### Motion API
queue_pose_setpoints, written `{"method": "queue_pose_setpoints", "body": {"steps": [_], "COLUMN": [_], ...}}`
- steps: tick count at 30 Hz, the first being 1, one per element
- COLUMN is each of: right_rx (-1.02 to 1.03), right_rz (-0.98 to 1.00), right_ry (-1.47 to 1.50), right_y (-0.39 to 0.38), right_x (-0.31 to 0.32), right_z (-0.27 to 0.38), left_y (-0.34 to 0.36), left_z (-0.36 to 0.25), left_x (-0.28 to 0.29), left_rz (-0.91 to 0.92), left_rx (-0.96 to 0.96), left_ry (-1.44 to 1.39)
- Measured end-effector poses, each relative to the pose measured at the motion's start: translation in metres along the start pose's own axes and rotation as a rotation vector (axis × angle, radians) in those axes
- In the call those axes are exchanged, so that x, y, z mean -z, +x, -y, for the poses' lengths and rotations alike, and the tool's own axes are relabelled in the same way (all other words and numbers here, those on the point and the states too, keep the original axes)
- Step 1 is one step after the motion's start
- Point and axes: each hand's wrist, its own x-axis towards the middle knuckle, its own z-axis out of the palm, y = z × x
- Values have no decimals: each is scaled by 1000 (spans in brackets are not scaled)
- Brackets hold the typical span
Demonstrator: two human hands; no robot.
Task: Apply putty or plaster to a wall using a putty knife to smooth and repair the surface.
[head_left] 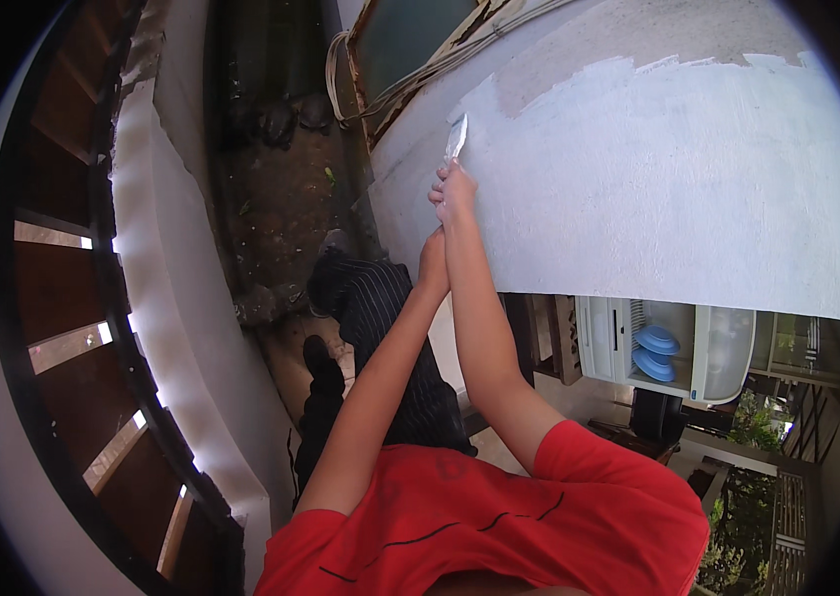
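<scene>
My right hand (456,191) is closed around the handle of a flat paintbrush (457,136) smeared with white. The brush head points up against the wall (638,189), near the left part of its white coat. A jagged upper edge divides this coat from bare grey wall (579,55). Just below, my left hand (435,248) lies against the right wrist or behind it. Its fingers are mostly hidden, so I cannot tell their grip. Both arms stretch forward from red sleeves.
Cables (420,72) hang beside a framed opening (405,45) at the top. On the left run a low white wall (176,278) and dark slatted panels (57,298). Dark rounded shapes (278,121) lie in a murky channel. A white cabinet (723,348) with blue plates (656,353) stands right.
</scene>
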Motion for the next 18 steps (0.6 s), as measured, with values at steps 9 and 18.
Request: {"method": "queue_pose_setpoints", "body": {"steps": [9, 18], "right_rx": [-38, 41], "right_rz": [71, -91], "right_ry": [-30, 100], "right_y": [10, 18], "right_x": [-10, -28], "right_z": [3, -3], "left_y": [8, 16], "left_z": [-9, -2], "left_x": [10, 6], "left_rz": [23, -135], "left_rx": [-15, 21], "left_ry": [74, -142]}}
